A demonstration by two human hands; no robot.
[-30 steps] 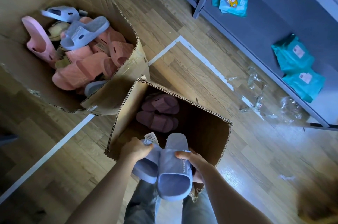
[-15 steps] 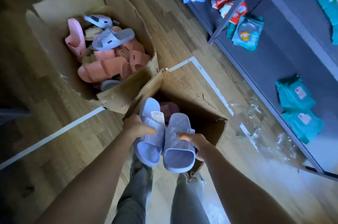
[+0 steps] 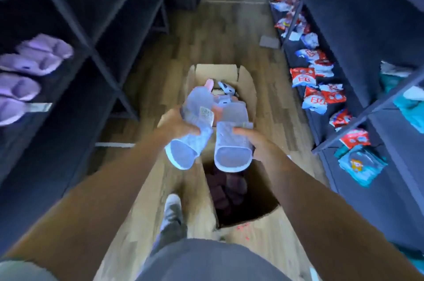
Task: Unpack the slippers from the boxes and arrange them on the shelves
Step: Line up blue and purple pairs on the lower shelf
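blue slippers [image 3: 232, 143] lifted above maroon-slipper box [image 3: 250, 222], held in left grip [image 3: 177, 124] and right grip [image 3: 257, 143].

The pale blue slippers [image 3: 232, 145] look like soft, matt rubbery plastic with a finely patterned strap, and one carries a white paper tag [image 3: 205, 114]; the lilac slippers [image 3: 43, 55] look smooth and matt too. The boxes [image 3: 215, 71] are dull brown cardboard on a wood-plank floor [image 3: 206, 39] with a faint sheen. The shelves [image 3: 103, 69] have dark matt frames, and the packets [image 3: 321, 94] look like glossy plastic film.
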